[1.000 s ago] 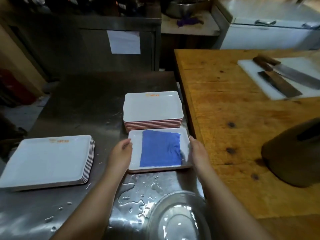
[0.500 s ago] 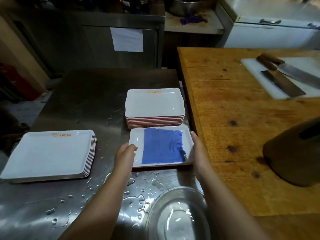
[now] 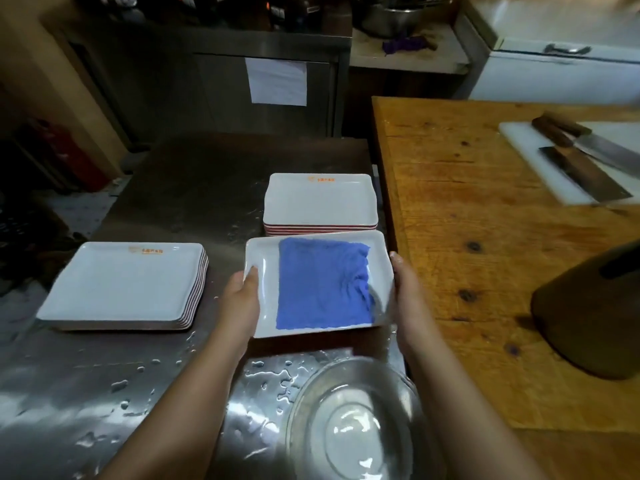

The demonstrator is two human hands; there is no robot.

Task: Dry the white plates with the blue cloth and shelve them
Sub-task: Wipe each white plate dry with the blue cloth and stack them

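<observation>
A white rectangular plate [image 3: 265,306] is held just above the wet steel counter, with the folded blue cloth [image 3: 322,284] lying flat in it. My left hand [image 3: 242,299] grips the plate's left rim, thumb over the edge. My right hand [image 3: 407,289] holds the right rim. Right behind it stands a stack of white plates with red undersides [image 3: 320,202]. A second stack of white plates [image 3: 121,282] sits on the counter to the left.
The steel counter [image 3: 145,393] is dotted with water drops. A round metal bowl [image 3: 353,420] sits near the front edge. To the right is a wooden table [image 3: 467,237] with a cutting board and cleavers [image 3: 588,161] and a dark rounded object [image 3: 588,306].
Both hands have closed on the plate's rims and raised it slightly off the counter, toward me, with the cloth still lying in it.
</observation>
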